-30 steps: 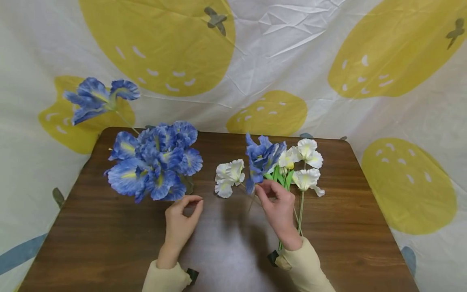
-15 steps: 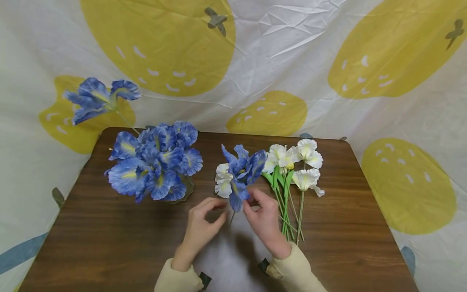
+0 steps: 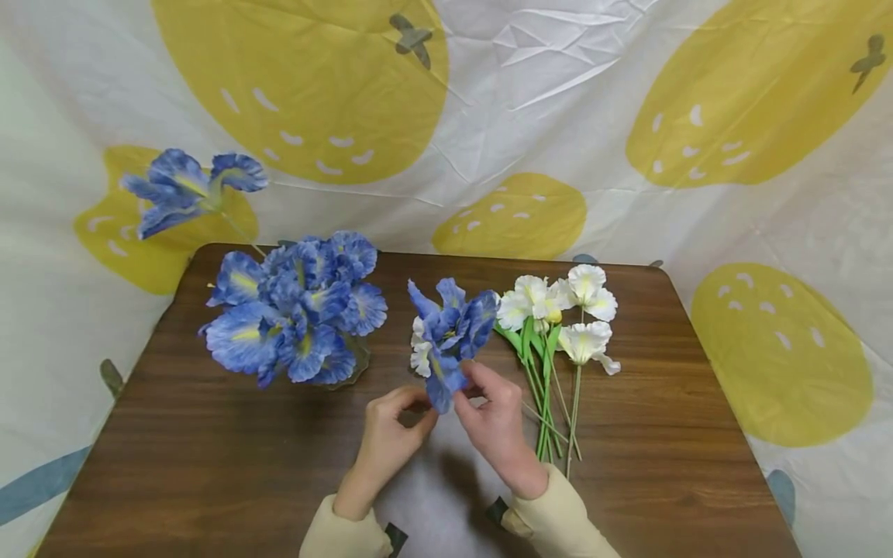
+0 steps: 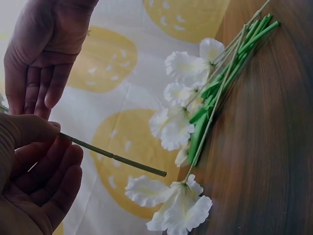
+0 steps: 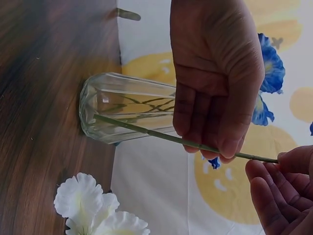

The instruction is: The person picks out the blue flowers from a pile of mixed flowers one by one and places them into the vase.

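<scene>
A single artificial blue iris (image 3: 449, 333) is held upright between my two hands over the middle of the table. My right hand (image 3: 498, 426) pinches its stem just under the bloom. Lower down, the thumb and fingers of my left hand (image 3: 391, 442) pinch the same green stem (image 4: 115, 156), whose bare end sticks out past the left hand in both wrist views. To the left, a clear glass vase (image 5: 105, 105) holds a dense bunch of blue irises (image 3: 300, 310), and one taller iris (image 3: 181, 182) leans out at the back. A white flower (image 3: 420, 353) lies partly hidden behind the held bloom.
Several white flowers (image 3: 586, 337) with green leaves and long stems lie on the right of the dark wooden table (image 3: 684, 434). A white cloth (image 3: 391, 209) printed with yellow fruit hangs behind the table and at its sides.
My right hand has brought the blue iris leftward and nearer from above the white flowers. My left hand has moved right from beside the vase and now grips the stem too.
</scene>
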Available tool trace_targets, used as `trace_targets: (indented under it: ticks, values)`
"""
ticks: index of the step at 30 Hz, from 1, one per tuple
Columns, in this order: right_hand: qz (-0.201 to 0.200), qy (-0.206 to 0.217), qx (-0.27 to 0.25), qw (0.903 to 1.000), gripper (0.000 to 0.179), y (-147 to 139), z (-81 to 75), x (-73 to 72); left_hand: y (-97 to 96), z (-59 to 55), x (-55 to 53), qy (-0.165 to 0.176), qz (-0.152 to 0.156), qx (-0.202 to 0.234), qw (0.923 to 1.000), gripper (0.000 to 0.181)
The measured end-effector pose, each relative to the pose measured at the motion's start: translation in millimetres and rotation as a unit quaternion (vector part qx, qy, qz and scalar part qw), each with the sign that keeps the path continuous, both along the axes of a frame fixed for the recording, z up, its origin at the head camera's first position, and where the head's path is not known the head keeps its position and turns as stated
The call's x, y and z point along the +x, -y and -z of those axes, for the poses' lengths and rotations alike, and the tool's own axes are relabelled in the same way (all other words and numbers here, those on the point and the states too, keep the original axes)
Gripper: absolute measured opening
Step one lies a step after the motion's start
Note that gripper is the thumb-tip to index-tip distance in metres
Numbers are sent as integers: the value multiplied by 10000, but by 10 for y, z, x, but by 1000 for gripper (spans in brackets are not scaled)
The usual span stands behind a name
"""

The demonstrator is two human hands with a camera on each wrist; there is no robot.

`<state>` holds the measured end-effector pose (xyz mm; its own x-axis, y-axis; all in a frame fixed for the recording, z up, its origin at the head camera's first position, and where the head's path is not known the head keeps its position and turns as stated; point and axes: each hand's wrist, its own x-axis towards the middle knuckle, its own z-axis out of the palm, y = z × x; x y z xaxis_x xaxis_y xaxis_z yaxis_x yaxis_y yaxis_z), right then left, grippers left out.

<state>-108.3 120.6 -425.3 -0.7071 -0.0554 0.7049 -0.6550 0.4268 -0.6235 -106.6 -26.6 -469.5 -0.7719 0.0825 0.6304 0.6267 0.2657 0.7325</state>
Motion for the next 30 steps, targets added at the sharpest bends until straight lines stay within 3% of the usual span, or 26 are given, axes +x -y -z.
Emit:
trace_targets:
  ticks: [6,11,17,22,25,30]
  values:
    - [-57,-18,-18,10000,23,20,-8,7,9,3,4,76,-3,44,10000,24]
    - [-58,85,-91,9999,21,-16,-41,-5,65,-65,-58,-242,-39,69,9997,23]
    - [-54,447,-457,9979,19,-120,-83,0,334,-421,-229,-702,-551,146,9959,16]
    - [-83,524,-560,9970,14,-179,-56,16,572,-772,-391,-1177,-1238,189,9851,20]
    - [-65,403,-546,9977,15,-201,-35,16,690,-892,-490,-1344,-1627,149,9774,24]
    - [-70,269,-552,9981,16,-224,-11,6,827,-993,-591,-1411,-1943,87,9707,11]
